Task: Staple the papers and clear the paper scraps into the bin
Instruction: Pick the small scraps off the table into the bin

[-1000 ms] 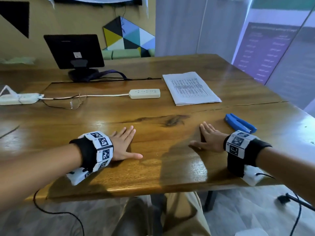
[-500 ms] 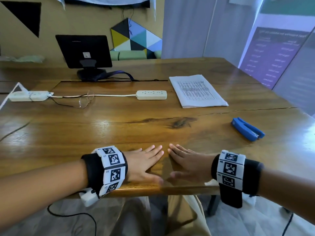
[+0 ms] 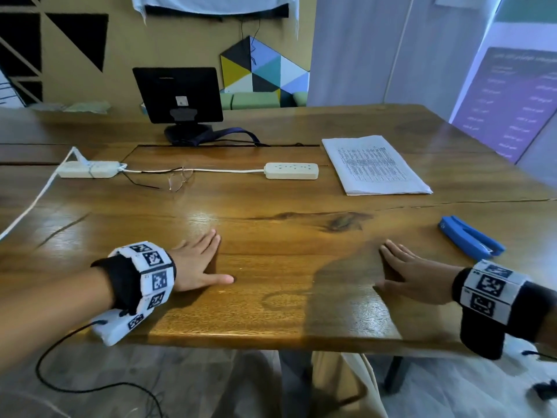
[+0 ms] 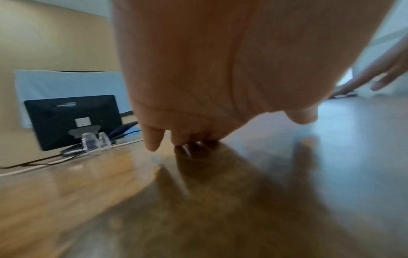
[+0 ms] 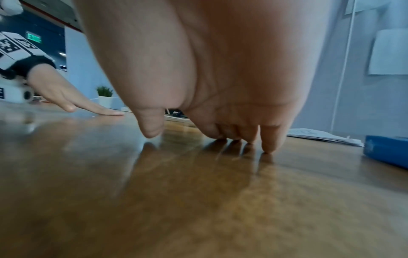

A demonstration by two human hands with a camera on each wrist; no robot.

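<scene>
A stack of printed white papers (image 3: 373, 165) lies flat on the wooden table (image 3: 271, 315) at the right, far side. A blue stapler (image 3: 470, 238) lies at the right edge, just beyond my right hand; it shows as a blue block (image 5: 386, 151) in the right wrist view, with the papers (image 5: 324, 137) behind it. My left hand (image 3: 197, 260) rests palm down near the front edge, fingers straight, holding nothing. My right hand (image 3: 413, 274) also lies flat and empty, about half a table width to the right. No scraps or bin are in view.
A black monitor (image 3: 177, 95) stands at the back. Two white power strips (image 3: 291, 171) (image 3: 89, 169) joined by a cord lie mid-table, with a pair of eyeglasses (image 3: 179, 181) between them. A black cable (image 3: 90, 384) hangs below the front edge.
Half a second ago both hands lay close together near the table's front edge; they have slid apart, the left one leftward, the right one toward the stapler.
</scene>
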